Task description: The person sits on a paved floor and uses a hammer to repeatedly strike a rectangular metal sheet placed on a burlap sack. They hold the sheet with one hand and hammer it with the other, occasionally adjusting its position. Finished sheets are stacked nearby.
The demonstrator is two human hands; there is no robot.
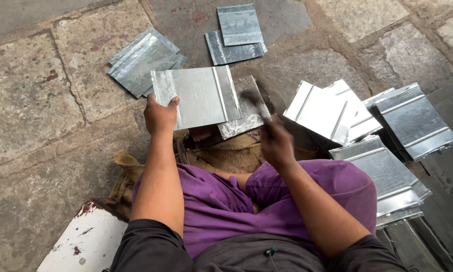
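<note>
The left hand (159,117) is pinching the near-left corner of a ribbed metal sheet (198,95), its long axis lying crosswise over the metal block (246,108), while the right hand (275,143), just right of that block, is gripping a blurred tool (254,100) (probably a hammer), with finished sheets (387,136) piling further right.

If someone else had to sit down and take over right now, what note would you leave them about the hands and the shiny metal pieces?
Left hand: grips the metal sheet by its left edge, flat over the worn block.
Right hand: closed around a blurred tool, raised above the sheet.
Ribbed sheets pile lies to the right; loose sheets lie ahead on the stone floor.
Which sheets are finished cannot be told.
</note>
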